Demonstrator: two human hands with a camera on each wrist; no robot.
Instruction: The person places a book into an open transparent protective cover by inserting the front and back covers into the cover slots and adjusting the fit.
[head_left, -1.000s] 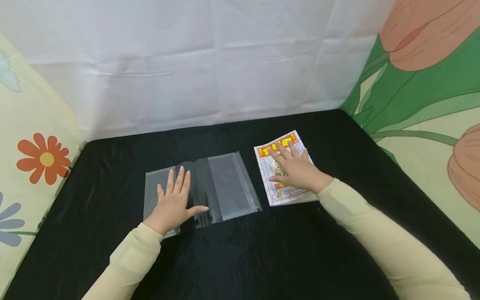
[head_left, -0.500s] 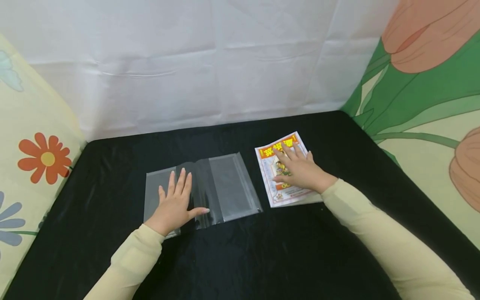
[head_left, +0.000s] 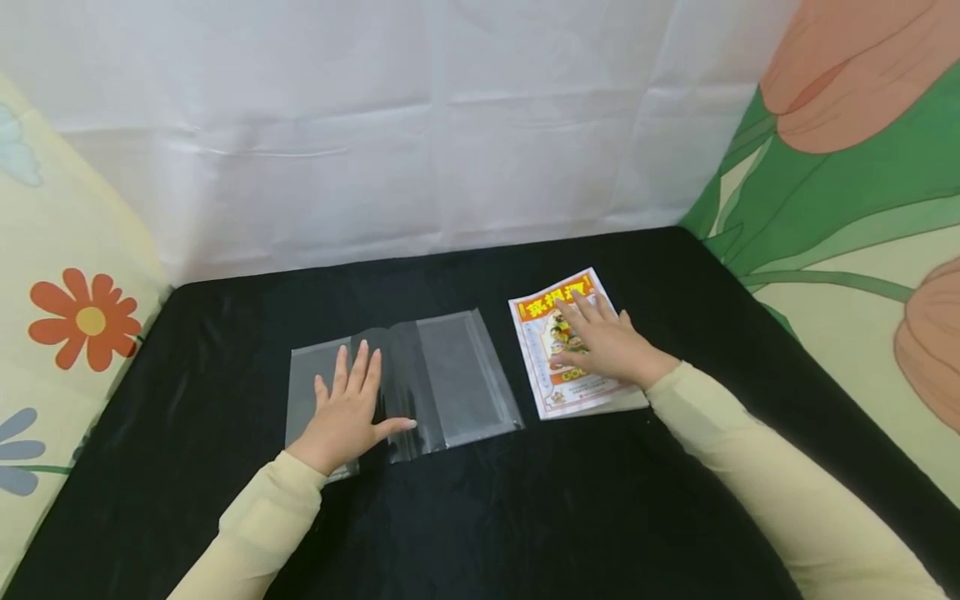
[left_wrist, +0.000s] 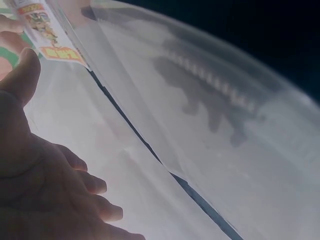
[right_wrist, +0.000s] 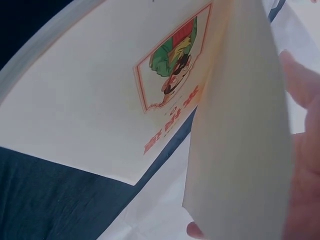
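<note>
A clear plastic sleeve point(head_left: 457, 375) lies flat on the black cloth point(head_left: 525, 500). My left hand point(head_left: 345, 412) rests on its left half, palm down, fingers straight and thumb out. In the left wrist view the left hand point(left_wrist: 35, 190) lies on the glossy sleeve point(left_wrist: 210, 115). To the right is a thin booklet point(head_left: 558, 392) with an orange and yellow title. My right hand point(head_left: 607, 346) lies on its cover with straight fingers. In the right wrist view an inner page point(right_wrist: 100, 100) with a drawing shows, and a sheet point(right_wrist: 240, 125) curls up in front of my fingers point(right_wrist: 300, 85).
A creased white backdrop point(head_left: 375, 125) closes the far side. Floral cloth walls stand on the left point(head_left: 60, 292) and on the right point(head_left: 847, 208). The booklet's corner point(left_wrist: 42, 27) shows at the top left of the left wrist view.
My right hand has slid a little to the right and nearer on the booklet, so more of the title shows. My left hand has stayed on the sleeve.
</note>
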